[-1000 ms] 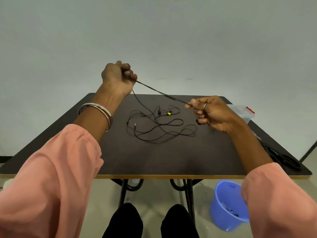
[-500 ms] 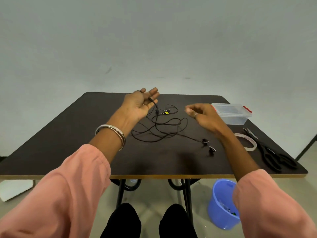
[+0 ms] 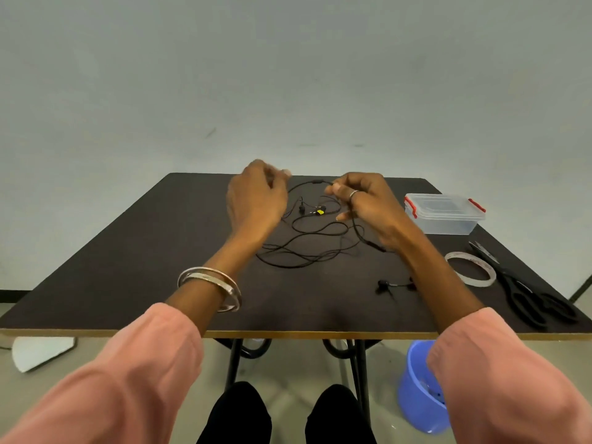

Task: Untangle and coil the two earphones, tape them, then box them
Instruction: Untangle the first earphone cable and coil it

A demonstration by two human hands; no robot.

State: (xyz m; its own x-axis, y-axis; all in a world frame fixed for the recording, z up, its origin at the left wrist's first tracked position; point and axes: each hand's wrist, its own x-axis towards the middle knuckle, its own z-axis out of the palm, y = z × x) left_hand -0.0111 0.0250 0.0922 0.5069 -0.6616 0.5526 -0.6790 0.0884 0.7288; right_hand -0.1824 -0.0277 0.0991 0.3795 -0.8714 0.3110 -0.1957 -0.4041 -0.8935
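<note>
A: Hands?
B: Both raised over the far half of the dark table (image 3: 128,277), apart from each other. Left hand (image 3: 256,200) at 11 o'clock from table centre, fingers curled in, blurred at the tips. A black cord runs from it across to the right hand (image 3: 368,203) at 1 o'clock.
A: Is the left actually gripping the cord?
B: Cord end goes in behind the fingers, looks pinched, but the blur hides the contact, so I cannot tell for sure. Right hand is clearer: thumb and forefinger closed on the cord, ring on one finger, cord dropping down past the palm.
A: The earphones?
B: Tangled earphone cables (image 3: 307,248) lie in loose loops on the table between and just below the hands, dead centre. Small yellow tag in the tangle toward 12. One pair of earbuds (image 3: 382,285) lies apart at 4 o'clock, just beside the right forearm.
A: Rest of the kit?
B: Clear box (image 3: 445,216) with red clips, lid on, at 2 o'clock. Tape roll (image 3: 471,274) flat at 3, black scissors (image 3: 528,299) just beside it toward the table's right edge. Bangles (image 3: 209,285) on left wrist. Blue bucket (image 3: 416,395) on the floor at 5.
</note>
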